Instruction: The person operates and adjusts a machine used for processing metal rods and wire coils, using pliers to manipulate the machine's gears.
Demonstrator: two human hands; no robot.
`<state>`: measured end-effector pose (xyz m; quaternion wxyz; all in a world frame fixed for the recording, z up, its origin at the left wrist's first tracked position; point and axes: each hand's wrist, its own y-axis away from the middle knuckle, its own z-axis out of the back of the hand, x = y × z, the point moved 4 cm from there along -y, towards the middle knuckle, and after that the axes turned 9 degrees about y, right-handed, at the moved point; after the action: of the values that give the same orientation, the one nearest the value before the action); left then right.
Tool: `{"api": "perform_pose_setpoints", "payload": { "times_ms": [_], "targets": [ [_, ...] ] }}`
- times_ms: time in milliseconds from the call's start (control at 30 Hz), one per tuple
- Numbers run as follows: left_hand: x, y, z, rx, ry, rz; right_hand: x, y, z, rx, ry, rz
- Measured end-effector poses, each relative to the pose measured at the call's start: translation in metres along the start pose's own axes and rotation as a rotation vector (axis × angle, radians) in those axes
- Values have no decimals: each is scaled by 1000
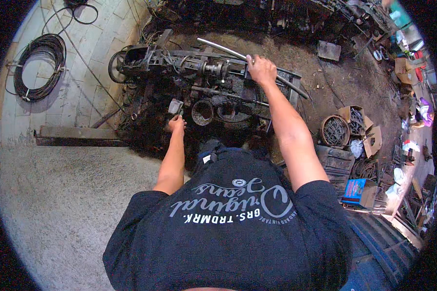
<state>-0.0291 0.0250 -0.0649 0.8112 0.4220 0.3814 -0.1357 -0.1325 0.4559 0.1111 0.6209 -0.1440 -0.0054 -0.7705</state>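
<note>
Your right hand (261, 71) grasps the metal rod (221, 47) over the far edge of the machine (216, 70) — likely stiff, hefty, slick; hold mid-length. Your left hand (177, 124) is at the pale block (176, 106) — its grip cannot be told.

The rod (221, 48) over the far edge of the machine (213, 69) is bright silver, darkening to grey-black towards its right end; the machine is sooty black with worn grey metal, and the flat piece (176, 106) by its near edge pale grey. The shirt (218, 257) is black, printed in grey and white. On the pale tiled floor (90, 48), lined with darker joints, the coil (59, 58) is black; near the brown earth floor's (320, 89) right edge, a box (355, 191) shows blue with red
</note>
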Motion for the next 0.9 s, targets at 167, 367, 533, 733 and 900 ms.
{"api": "perform_pose_setpoints", "payload": {
  "times_ms": [167,367,533,733,900],
  "targets": [
    [7,-12,2,1,-5,-31,1,0,0,-20,-11,-7],
    [7,-6,-3,18,25,-21,-1,0,0,10,-13,-23],
    [5,-5,-3,17,16,1,-2,0,2,23,-2,-7],
    [3,0,-1,7,12,33,0,-2,1,65,17,-22],
    [3,4,-3,1,14,31,-3,0,3,64,-3,-6]
  ]
}}
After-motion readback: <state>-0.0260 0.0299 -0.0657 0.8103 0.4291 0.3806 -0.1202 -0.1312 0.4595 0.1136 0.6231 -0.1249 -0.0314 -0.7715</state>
